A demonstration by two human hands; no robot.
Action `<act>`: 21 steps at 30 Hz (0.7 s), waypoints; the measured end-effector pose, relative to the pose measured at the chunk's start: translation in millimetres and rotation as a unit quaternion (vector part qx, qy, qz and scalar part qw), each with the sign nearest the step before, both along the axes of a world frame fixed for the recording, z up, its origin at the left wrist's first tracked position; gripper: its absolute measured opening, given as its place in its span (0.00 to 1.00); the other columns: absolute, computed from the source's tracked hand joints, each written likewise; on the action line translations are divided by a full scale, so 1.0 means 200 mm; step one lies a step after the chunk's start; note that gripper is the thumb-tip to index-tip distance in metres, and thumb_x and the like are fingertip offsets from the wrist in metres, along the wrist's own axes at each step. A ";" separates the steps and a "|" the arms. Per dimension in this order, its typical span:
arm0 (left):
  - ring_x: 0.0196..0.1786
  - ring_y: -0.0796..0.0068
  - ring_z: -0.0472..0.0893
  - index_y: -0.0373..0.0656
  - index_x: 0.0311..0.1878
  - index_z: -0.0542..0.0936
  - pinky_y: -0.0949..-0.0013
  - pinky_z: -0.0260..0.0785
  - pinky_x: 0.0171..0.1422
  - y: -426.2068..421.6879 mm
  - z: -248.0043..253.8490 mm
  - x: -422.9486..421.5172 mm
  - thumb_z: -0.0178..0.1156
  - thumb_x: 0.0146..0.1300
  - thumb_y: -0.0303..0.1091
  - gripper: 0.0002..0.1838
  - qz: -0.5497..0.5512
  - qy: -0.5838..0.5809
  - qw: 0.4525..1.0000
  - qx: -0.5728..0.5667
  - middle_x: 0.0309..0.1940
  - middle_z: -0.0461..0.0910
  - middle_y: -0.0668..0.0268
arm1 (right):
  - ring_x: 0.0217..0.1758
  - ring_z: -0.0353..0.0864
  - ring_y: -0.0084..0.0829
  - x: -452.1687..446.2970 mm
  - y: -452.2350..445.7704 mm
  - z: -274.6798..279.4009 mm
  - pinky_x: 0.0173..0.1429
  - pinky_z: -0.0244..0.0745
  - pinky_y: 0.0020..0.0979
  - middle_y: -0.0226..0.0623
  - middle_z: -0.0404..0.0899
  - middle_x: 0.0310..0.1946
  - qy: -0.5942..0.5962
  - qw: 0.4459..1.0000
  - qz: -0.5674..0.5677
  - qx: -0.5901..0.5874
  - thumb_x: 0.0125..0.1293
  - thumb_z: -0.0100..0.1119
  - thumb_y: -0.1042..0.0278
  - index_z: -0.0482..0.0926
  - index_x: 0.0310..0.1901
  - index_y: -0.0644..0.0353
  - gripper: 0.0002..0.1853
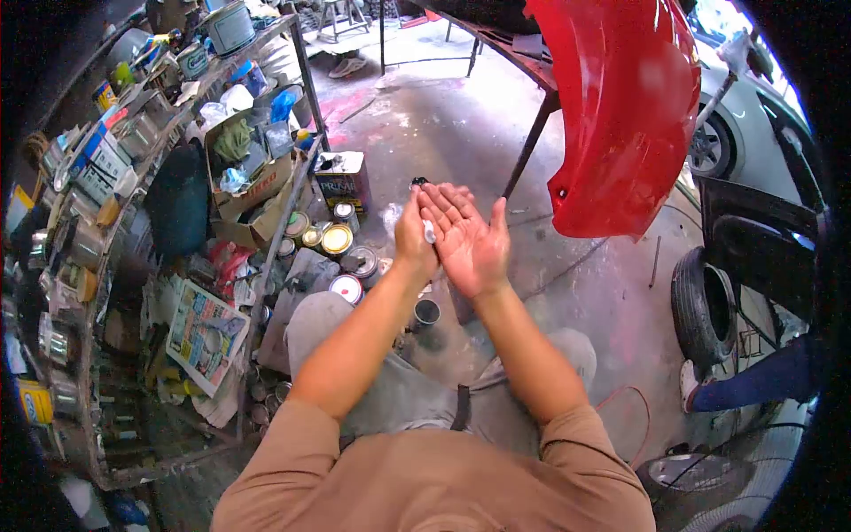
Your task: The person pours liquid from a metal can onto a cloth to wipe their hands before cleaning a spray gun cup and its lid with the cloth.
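Observation:
In the middle of the head view, my left hand [413,238] is closed around a small white object [429,232], perhaps a tube or bottle. Most of it is hidden by the hand, so its kind is unclear. My right hand [472,253] lies palm up with its fingers stretched out, its edge against my left hand. A small black thing [418,182] shows just beyond the left fingertips; whether it belongs to the white object I cannot tell. Below the hands, an open can with dark contents [427,311] stands on the floor between my knees.
Several paint cans [337,238] and a square tin [342,182] stand at left, beside a cluttered shelf [97,355] and a cardboard box [253,206]. A red car panel [612,115] hangs at upper right. A tyre [703,306] and another person's leg [749,381] are at right.

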State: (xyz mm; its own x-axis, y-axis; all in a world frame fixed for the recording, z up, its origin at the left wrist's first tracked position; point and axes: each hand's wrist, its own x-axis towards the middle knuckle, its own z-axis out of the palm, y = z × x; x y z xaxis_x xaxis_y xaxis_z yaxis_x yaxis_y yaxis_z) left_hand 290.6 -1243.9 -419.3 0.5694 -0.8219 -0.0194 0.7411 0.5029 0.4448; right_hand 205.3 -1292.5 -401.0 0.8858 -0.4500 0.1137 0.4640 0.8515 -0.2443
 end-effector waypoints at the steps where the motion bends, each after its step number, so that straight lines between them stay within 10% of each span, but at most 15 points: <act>1: 0.64 0.55 0.76 0.32 0.62 0.70 0.54 0.67 0.71 0.01 0.02 0.04 0.37 0.78 0.54 0.31 0.017 -0.002 1.000 0.005 0.59 0.77 0.48 | 0.75 0.61 0.56 -0.01 0.00 -0.01 0.79 0.54 0.51 0.64 0.61 0.70 0.005 1.000 0.015 0.006 0.71 0.39 0.28 0.63 0.64 0.77 0.48; 7: 0.58 0.60 0.80 0.36 0.55 0.77 0.58 0.71 0.65 0.04 0.08 0.21 0.39 0.79 0.52 0.27 0.097 -0.267 0.951 0.121 0.54 0.81 0.53 | 0.76 0.60 0.49 -0.08 -0.03 -0.14 0.79 0.53 0.51 0.57 0.60 0.72 0.073 0.993 0.085 -0.032 0.69 0.35 0.23 0.60 0.68 0.76 0.52; 13: 0.55 0.53 0.81 0.34 0.58 0.79 0.62 0.68 0.64 -0.04 -0.28 0.03 0.44 0.76 0.49 0.27 0.090 -0.700 0.646 0.291 0.49 0.82 0.44 | 0.74 0.62 0.37 -0.09 0.03 -0.15 0.74 0.60 0.46 0.38 0.65 0.69 0.227 0.967 0.031 -0.109 0.67 0.33 0.19 0.68 0.64 0.59 0.46; 19: 0.48 0.68 0.80 0.35 0.53 0.81 0.62 0.69 0.53 0.03 -0.21 -0.30 0.42 0.78 0.48 0.26 0.060 -0.404 0.844 0.348 0.46 0.84 0.58 | 0.47 0.79 0.33 -0.07 -0.10 -0.41 0.50 0.75 0.38 0.32 0.76 0.40 0.369 0.920 -0.034 -0.126 0.65 0.39 0.18 0.73 0.44 0.51 0.38; 21: 0.64 0.60 0.74 0.35 0.65 0.72 0.61 0.62 0.68 0.08 -0.22 -0.37 0.43 0.78 0.44 0.25 0.071 -0.416 0.853 0.307 0.59 0.76 0.50 | 0.44 0.79 0.36 -0.03 -0.20 -0.52 0.48 0.75 0.38 0.38 0.77 0.39 0.411 0.892 -0.114 -0.147 0.65 0.40 0.18 0.74 0.49 0.57 0.42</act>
State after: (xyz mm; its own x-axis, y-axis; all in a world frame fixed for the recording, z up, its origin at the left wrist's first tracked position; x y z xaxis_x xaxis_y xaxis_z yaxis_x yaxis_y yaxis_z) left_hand 216.0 -1228.6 -463.4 0.6884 -0.7243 0.0379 -0.0085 0.0442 0.9990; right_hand 198.6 -1333.1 -504.1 0.6129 -0.6872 -0.3900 0.1785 0.6012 -0.7789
